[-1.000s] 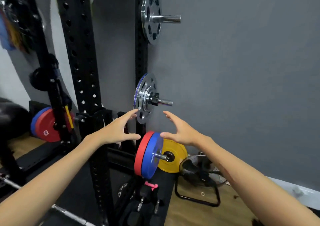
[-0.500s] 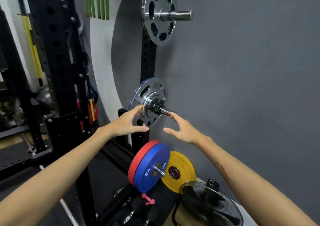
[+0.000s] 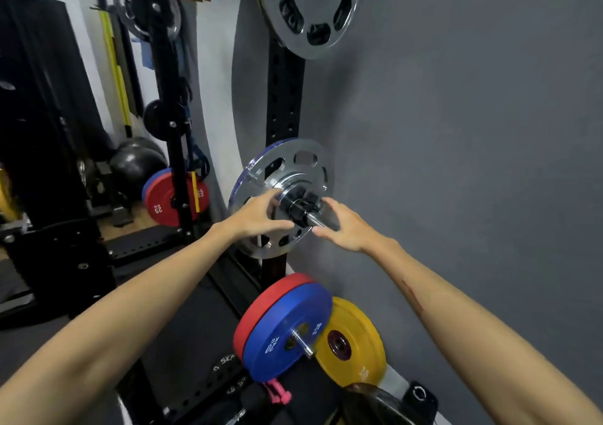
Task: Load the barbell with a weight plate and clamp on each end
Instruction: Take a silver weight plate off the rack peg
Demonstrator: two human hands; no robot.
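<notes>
A silver weight plate (image 3: 293, 170) with oval holes hangs on a steel storage peg (image 3: 318, 219) of the black rack upright, held by a black clamp (image 3: 301, 207). My left hand (image 3: 257, 217) is at the left side of the clamp, fingers spread against the plate's hub. My right hand (image 3: 342, 225) reaches in from the right, fingers spread beside the peg's tip. Neither hand has closed on anything. A thin blue-edged plate sits behind the silver one.
Another silver plate (image 3: 310, 16) hangs on a higher peg. Below, red and blue 20 kg plates (image 3: 280, 333) sit on a low peg beside a yellow plate (image 3: 352, 343). A pink clamp (image 3: 277, 395) lies beneath. More plates (image 3: 166, 199) hang on the far rack post. A grey wall stands close on the right.
I have come closer to the rack. Both hands have moved up and forward from below the plate to either side of the black clamp on the middle peg.
</notes>
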